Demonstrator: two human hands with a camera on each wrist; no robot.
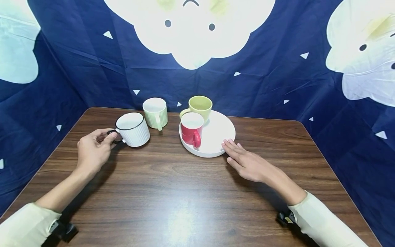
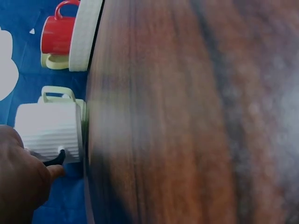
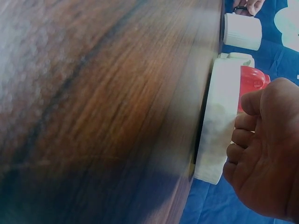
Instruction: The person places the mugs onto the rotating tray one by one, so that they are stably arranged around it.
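My left hand (image 1: 94, 149) pinches the black handle (image 2: 57, 159) of a white ribbed mug (image 1: 134, 133) with a dark rim, at the table's left. The mug is upright or slightly tilted; whether its base touches the wood I cannot tell. Just behind it to the right stands a pale green ribbed mug (image 1: 156, 116). My right hand (image 1: 248, 164) lies with straight fingers at the right front edge of a round white tray (image 1: 220, 133), fingertips on its rim. On the tray's left half are a red mug (image 1: 189, 133) and, behind it, a yellow-green cup (image 1: 202, 107).
The brown wooden table (image 1: 172, 192) has a far edge close behind the mugs and tray. A dark blue cloth (image 1: 262, 92) with white cloud shapes hangs behind and at both sides.
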